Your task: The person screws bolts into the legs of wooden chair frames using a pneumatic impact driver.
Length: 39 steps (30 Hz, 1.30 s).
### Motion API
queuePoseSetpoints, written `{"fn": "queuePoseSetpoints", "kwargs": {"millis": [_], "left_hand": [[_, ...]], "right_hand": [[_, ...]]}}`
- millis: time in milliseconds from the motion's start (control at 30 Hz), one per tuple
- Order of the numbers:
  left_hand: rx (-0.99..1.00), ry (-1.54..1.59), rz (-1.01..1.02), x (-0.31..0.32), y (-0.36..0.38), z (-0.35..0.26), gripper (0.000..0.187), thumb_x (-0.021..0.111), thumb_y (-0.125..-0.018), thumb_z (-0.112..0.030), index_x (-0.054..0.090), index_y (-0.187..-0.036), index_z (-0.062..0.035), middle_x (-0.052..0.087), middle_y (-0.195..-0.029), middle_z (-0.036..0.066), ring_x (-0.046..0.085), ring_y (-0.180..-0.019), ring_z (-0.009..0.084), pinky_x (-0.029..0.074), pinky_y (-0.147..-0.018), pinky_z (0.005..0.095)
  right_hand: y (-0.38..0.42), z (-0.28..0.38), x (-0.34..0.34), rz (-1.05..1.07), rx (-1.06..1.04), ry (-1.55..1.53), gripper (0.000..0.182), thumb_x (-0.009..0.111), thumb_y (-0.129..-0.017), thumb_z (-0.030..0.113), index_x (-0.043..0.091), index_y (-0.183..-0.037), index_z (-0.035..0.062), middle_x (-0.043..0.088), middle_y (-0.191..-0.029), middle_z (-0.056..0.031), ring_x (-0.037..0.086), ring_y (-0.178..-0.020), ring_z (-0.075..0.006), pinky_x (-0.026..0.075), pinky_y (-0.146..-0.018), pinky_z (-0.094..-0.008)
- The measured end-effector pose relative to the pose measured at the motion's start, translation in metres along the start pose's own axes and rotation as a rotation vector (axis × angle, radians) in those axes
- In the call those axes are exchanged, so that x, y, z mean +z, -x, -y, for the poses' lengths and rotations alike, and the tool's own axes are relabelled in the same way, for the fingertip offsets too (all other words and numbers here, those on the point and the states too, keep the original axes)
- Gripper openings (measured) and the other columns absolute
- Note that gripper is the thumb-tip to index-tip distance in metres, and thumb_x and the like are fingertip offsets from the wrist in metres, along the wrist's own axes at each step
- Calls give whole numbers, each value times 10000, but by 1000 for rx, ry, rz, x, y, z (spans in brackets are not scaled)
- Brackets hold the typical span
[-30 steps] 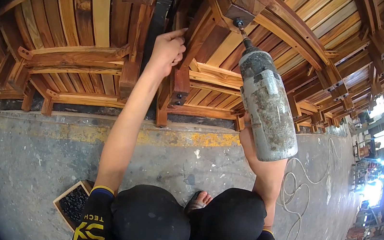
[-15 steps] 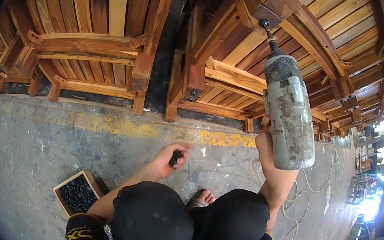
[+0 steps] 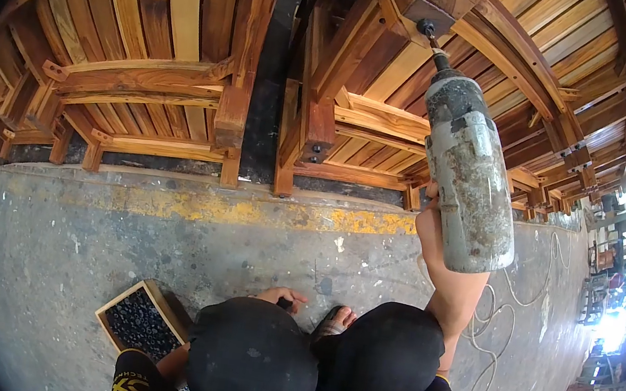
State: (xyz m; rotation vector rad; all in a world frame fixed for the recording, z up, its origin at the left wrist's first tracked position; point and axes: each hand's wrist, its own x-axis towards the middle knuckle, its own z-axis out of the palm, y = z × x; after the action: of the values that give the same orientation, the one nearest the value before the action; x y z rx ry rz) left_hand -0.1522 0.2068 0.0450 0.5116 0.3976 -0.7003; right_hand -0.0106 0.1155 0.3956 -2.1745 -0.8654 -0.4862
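My right hand (image 3: 432,219) is wrapped round a worn grey power driver (image 3: 473,177), its fingers mostly hidden behind the tool body. The driver's bit meets a small black foot piece (image 3: 426,27) on the end of a wooden leg (image 3: 445,6). Low over the floor, my left hand (image 3: 274,294) shows partly past my left knee, its fingers curled on several small black pieces (image 3: 285,302). A wooden box (image 3: 104,316) filled with similar black pieces stands beside my left leg.
Slatted wooden furniture (image 3: 145,86) lies in a row along the far side, legs toward me. A faded yellow line (image 3: 248,211) crosses the concrete floor. A pale hose or cord (image 3: 501,331) lies coiled on the right.
My left hand has drawn back toward my left knee, which now partly hides it. The driver stays at the same leg, shifting slightly up and left in view.
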Motion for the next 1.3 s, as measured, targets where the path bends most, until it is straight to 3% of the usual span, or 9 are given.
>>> {"fn": "queuePoseSetpoints", "kwargs": {"millis": [133,200,233,300,533,633,1000,1100,1300], "left_hand": [[341,-397,185,-50,-28,41,353,472,-817,-120,565,-1117,39,543,-738,39,462,-593,116,381,-539,246],[528,-472,273,-40,-24,33,354,473,-811,-114,583,-1118,26,545,-731,39,460,-594,112,378,-534,238],[522,-477,270,-32,-19,25,354,473,-811,-114,583,-1118,26,545,-731,39,460,-594,112,378,-534,238],[57,-262,-7,7,7,-9,332,464,-806,-110,614,-1073,18,574,-754,53,484,-612,107,393,-534,231],[80,-325,28,-1,8,-17,326,462,-791,-92,637,-1042,20,618,-804,77,515,-626,92,423,-522,221],[51,-276,-9,-1,9,-17,326,477,-801,-89,633,-1068,17,611,-790,70,486,-565,87,401,-489,221],[231,-41,-48,-5,17,-24,244,474,-925,-115,587,-1119,-21,550,-694,41,445,-506,114,342,-455,237],[499,33,-218,-3,8,-37,238,475,-911,-168,588,-1063,-25,549,-685,40,496,-538,146,367,-472,260],[671,152,-217,12,8,-121,286,452,-886,-247,562,-1059,-47,573,-689,75,513,-520,157,377,-432,266]], "right_hand": [[5,-3,1,11,82,-86,229,623,-736,-18,646,-961,16,657,-879,-60,612,-813,-175,473,-743,-292],[2,-3,4,-38,24,-112,323,686,-675,27,611,-985,-27,644,-815,-98,550,-716,-100,457,-709,-260],[2,-2,4,-42,29,-116,323,686,-675,27,611,-985,-27,644,-815,-98,550,-716,-100,457,-709,-260],[1,0,1,-2,18,-37,332,684,-674,24,609,-993,-31,645,-830,-99,541,-728,-89,458,-715,-256],[-1,5,3,-22,-20,-74,358,684,-668,28,606,-1012,-30,646,-842,-106,572,-734,-109,463,-727,-253],[1,3,4,-41,39,-150,214,619,-717,-17,650,-927,8,667,-833,-72,622,-770,-185,473,-720,-295],[17,-44,0,109,22,-308,280,618,-629,-1,602,-908,-17,627,-774,-100,588,-655,-173,472,-648,-267],[22,-55,2,145,13,-360,269,588,-624,-24,608,-892,-6,629,-789,-70,582,-678,-162,470,-659,-269],[41,-77,15,321,365,-559,327,550,-643,-50,596,-961,9,559,-839,6,488,-709,-80,384,-584,-215]]}}
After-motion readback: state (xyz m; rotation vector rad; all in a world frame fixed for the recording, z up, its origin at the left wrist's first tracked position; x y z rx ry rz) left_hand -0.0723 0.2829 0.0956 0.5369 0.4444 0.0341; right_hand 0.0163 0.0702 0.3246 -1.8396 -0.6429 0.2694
